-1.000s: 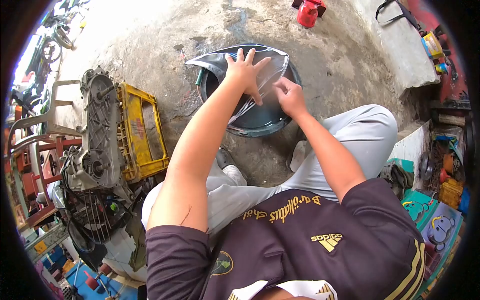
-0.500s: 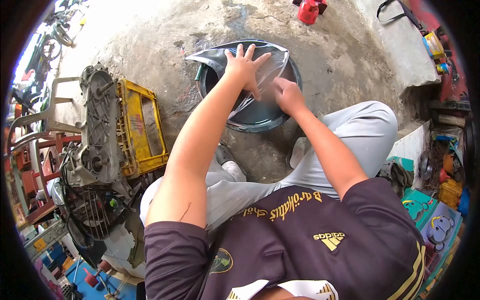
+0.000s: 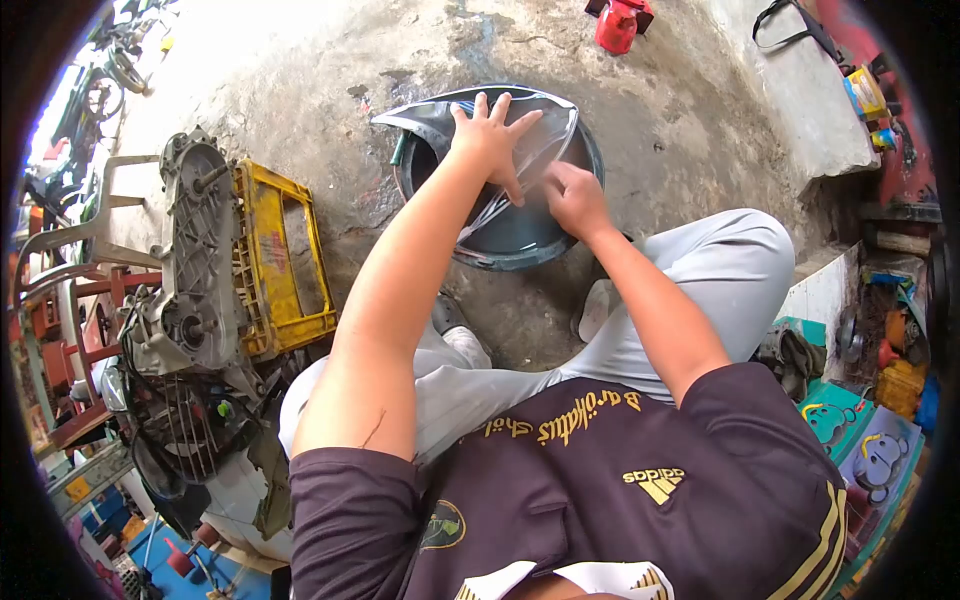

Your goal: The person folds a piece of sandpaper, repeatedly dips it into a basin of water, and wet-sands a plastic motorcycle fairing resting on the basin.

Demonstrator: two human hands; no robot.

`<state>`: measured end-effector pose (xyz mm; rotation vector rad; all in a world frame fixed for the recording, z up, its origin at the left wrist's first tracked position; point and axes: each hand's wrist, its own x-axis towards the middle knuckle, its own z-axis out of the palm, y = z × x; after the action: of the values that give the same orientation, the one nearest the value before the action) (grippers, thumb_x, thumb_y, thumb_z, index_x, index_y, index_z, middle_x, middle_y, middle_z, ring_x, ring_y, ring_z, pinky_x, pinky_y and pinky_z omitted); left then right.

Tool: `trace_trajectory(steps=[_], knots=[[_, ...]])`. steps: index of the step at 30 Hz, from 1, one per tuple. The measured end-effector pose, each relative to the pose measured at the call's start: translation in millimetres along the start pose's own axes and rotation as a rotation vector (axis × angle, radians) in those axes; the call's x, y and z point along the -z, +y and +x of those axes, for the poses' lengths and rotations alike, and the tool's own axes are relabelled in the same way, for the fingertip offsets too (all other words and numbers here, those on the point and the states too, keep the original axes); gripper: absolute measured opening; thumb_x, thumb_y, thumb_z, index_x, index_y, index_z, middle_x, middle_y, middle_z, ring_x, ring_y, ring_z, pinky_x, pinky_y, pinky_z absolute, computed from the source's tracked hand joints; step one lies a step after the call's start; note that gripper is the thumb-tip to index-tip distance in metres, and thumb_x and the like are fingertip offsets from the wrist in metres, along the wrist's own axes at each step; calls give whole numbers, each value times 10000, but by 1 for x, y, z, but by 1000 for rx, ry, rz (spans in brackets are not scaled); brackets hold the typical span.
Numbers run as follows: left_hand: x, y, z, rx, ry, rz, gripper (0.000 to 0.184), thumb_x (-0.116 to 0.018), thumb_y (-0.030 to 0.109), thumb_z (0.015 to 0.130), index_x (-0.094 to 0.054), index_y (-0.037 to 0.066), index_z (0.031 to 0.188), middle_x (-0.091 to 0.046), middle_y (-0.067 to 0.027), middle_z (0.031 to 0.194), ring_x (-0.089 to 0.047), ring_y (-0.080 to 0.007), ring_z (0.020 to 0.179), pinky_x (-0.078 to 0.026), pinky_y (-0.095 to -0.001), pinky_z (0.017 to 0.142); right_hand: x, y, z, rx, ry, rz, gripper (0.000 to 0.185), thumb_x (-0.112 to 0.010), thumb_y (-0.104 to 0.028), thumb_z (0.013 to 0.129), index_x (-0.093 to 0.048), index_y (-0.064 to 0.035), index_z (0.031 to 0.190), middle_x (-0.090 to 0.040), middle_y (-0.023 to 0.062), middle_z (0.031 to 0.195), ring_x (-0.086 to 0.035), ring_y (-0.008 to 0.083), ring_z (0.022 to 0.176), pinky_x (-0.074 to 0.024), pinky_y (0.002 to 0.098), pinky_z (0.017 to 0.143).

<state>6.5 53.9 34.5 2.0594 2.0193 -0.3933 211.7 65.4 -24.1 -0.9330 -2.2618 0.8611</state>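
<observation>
A glossy dark body panel with white edge stripes (image 3: pixel 425 118), its kind not certain, lies across a round black basin (image 3: pixel 515 262) on the floor. Spread flat over the panel, my left hand (image 3: pixel 488 140) presses on its upper face with fingers apart. My right hand (image 3: pixel 580 200) is closed beside the panel's right edge, above the basin. Its fingertips are blurred, so whatever they pinch, if anything, cannot be made out. Dark liquid seems to fill the basin's lower part.
To the left, a metal engine case (image 3: pixel 200 250) stands against a yellow plastic crate (image 3: pixel 285 320). A red object (image 3: pixel 620 28) sits on the concrete floor at the back. Boxes (image 3: pixel 885 460) and assorted parts are on the right. My bent knee (image 3: pixel 745 245) is right of the basin.
My right hand has shifted slightly at the panel's edge and looks less smeared. My left hand stays spread on the panel.
</observation>
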Motion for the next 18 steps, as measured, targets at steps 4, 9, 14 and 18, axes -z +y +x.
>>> trace_trajectory(steps=[4,9,14,18], knots=[[-1,-1,-1,-18,17,-15,1553,-975,693,443,-139,410,1721,-186,-185,1783,-203,-500,1610,-242,-788,1189,7,-5,7,-48,-64,8,88,-687,-103,929,-654,-22,917,-717,201,914,-702,432,878,-542,489,739],[-2,0,-1,-21,11,-12,1536,-975,688,458,-147,408,1721,-188,-190,1782,-202,-510,1607,-242,-792,1187,2,-5,11,10,-23,-2,69,-640,-83,959,-607,-23,951,-694,218,910,-690,462,877,-529,516,719],[-1,0,0,-18,16,-2,1539,-981,683,447,-152,415,1717,-190,-187,1779,-204,-512,1605,-255,-790,1188,-7,9,-2,39,-83,-102,59,-616,-69,968,-568,-34,962,-687,218,897,-681,470,860,-520,541,714],[0,-1,0,-25,17,-15,1534,-979,667,455,-152,408,1720,-196,-192,1779,-209,-511,1606,-245,-799,1182,5,-3,-4,-23,-46,-64,60,-617,-64,971,-563,-41,957,-688,212,877,-683,471,870,-521,542,716]])
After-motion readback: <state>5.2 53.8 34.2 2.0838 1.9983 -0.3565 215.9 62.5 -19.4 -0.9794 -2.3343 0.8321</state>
